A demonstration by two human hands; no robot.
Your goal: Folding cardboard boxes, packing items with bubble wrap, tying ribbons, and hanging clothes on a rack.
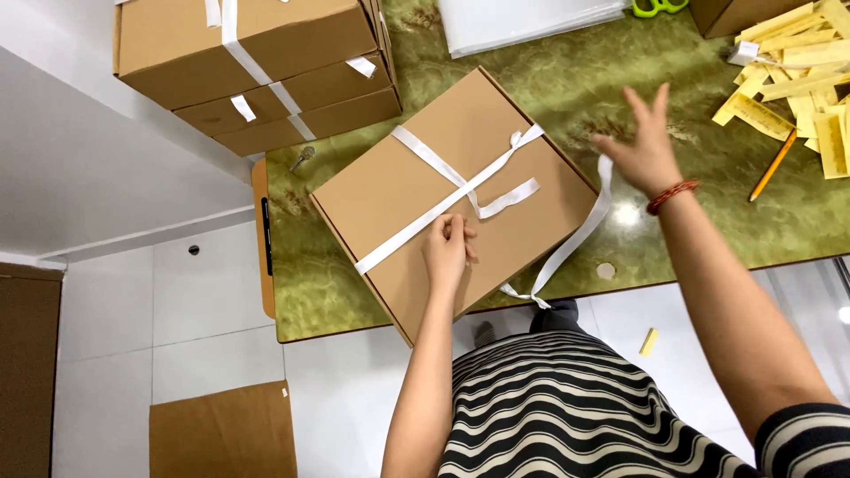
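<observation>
The left hand [448,248] pinches the white ribbon [443,199] on the flat cardboard box [398,190]. Farther right, the right hand [645,150] hovers with fingers spread, the ribbon's loose end hanging beside it.

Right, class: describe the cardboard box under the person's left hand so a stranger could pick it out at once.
Start at the green marbled table. In its middle lies a flat brown cardboard box, turned at an angle, with the left hand pressing on it. Unlike the stacked boxes behind, it lies alone, with white ribbon crossing its top.

Brown cardboard box [416,190] crossed by white ribbon [460,190] — green marbled table [708,212], yellow paper strips [797,88] — black-and-white striped shirt [567,398].
</observation>
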